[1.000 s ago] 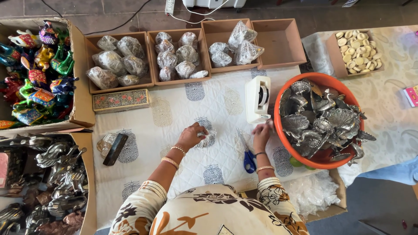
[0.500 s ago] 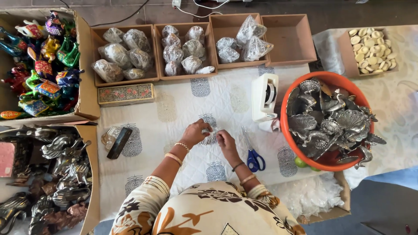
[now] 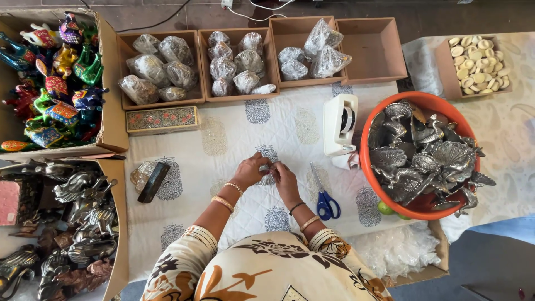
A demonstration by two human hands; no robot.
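Small wrapped item [image 3: 266,177] sits mid-table between both hands, mostly covered by fingers; can't tell what it is, only a glimpse of crinkled clear wrap. Left hand [image 3: 249,170] and right hand [image 3: 284,179] are both curled narrow around it, fingertips meeting over it.

Orange tub [image 3: 423,156] at right: heaped with silver metal figurines, some poking past its rim. Three brown trays along the far edge hold plastic-wrapped bundles [image 3: 234,69]; the fourth tray [image 3: 370,50] shows bare bottom. Cardboard box [image 3: 53,83] far left: painted animal figures. Lower-left box [image 3: 61,223], cut off by the frame: dark metal figurines.

Blue-handled scissors [image 3: 323,195] lie just right of the right hand. White tape dispenser [image 3: 340,124] stands beside the tub. Bare printed cloth [image 3: 223,139] lies between hands and trays.
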